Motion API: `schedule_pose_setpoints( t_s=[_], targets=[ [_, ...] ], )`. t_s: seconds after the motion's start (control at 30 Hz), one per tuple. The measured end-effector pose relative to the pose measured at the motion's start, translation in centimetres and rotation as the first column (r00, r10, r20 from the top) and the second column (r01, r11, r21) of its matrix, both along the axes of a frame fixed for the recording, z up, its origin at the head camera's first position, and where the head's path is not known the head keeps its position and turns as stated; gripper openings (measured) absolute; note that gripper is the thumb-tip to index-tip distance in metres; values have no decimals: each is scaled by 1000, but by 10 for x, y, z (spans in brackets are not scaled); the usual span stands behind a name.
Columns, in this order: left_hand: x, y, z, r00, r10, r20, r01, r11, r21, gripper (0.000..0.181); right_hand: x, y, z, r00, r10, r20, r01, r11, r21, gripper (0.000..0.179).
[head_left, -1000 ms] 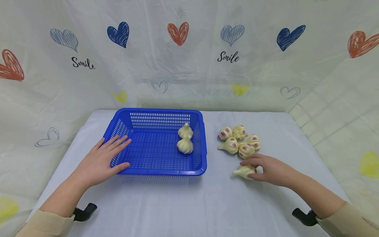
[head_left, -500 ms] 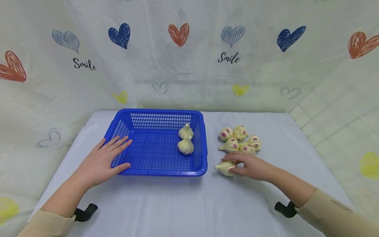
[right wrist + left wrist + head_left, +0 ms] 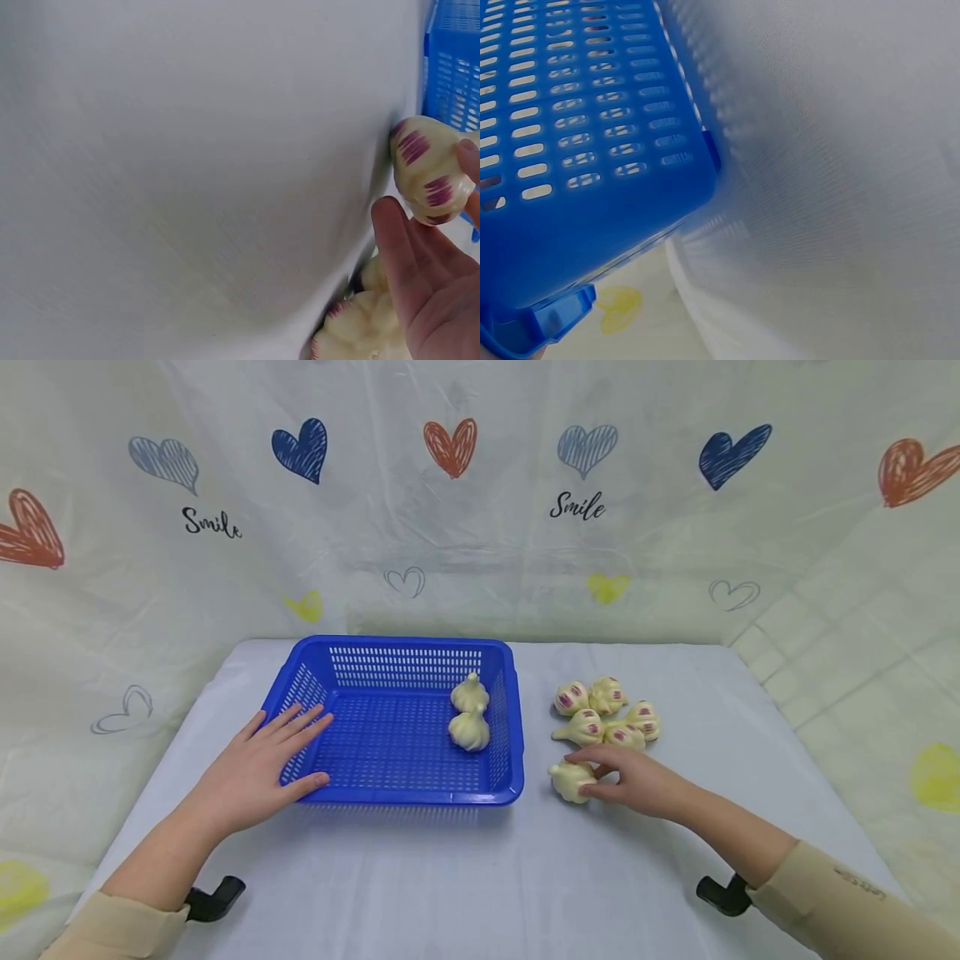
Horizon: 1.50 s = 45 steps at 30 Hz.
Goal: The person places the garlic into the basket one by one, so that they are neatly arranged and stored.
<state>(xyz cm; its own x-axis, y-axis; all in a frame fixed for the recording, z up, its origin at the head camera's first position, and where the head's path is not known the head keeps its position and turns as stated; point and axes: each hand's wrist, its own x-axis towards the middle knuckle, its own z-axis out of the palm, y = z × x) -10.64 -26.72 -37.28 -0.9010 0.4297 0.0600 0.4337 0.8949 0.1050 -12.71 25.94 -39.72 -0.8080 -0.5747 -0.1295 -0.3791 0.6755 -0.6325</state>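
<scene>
My right hand (image 3: pixel 643 783) holds a garlic bulb (image 3: pixel 572 782) between thumb and fingers, low over the table just right of the basket. In the right wrist view, purple streaks mark this bulb (image 3: pixel 427 169), and the thumb lies against one side. My left hand (image 3: pixel 258 768) spreads its straight fingers over the left rim of a blue plastic basket (image 3: pixel 416 797). Two pale garlic bulbs (image 3: pixel 470 731) sit inside, along the basket's right side. The left wrist view shows the slotted basket wall (image 3: pixel 607 217), with the hand almost wholly out of frame.
Several purple-marked garlic bulbs (image 3: pixel 586 727) lie in a cluster right behind the right hand. A white cloth (image 3: pixel 450 885) covers the table. Behind it hangs a curtain (image 3: pixel 510 543) printed with hearts. Black wrist mounts (image 3: pixel 724 894) stick out below both forearms.
My right hand has slid left toward the basket, carrying the garlic bulb away from the cluster's front; in the last half second the bulb has turned slightly. My left hand stays in place.
</scene>
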Motion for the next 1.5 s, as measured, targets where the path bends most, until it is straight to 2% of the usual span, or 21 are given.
schedule_pose_setpoints(
  t_s=[0.33,0.57,0.97,1.23,1.5],
  targets=[
    [1,0,2,1000,3,9,-3,1000,-2,81,2,3,3,995,-101,19,99,991,95,47],
    [1,1,3,1000,1,4,-1,1000,-4,81,5,5,2,994,-103,-26,105,991,87,47],
    [1,1,4,1000,5,7,-5,1000,-4,82,6,1,13,986,-138,-96,147,985,93,46],
    [1,0,3,1000,6,11,-6,1000,-5,82,2,-10,20,972,-92,-218,116,988,100,36],
    [2,1,3,1000,9,15,-9,1000,-3,82,-7,-22,26,966,-31,-255,67,989,134,35]
  ],
)
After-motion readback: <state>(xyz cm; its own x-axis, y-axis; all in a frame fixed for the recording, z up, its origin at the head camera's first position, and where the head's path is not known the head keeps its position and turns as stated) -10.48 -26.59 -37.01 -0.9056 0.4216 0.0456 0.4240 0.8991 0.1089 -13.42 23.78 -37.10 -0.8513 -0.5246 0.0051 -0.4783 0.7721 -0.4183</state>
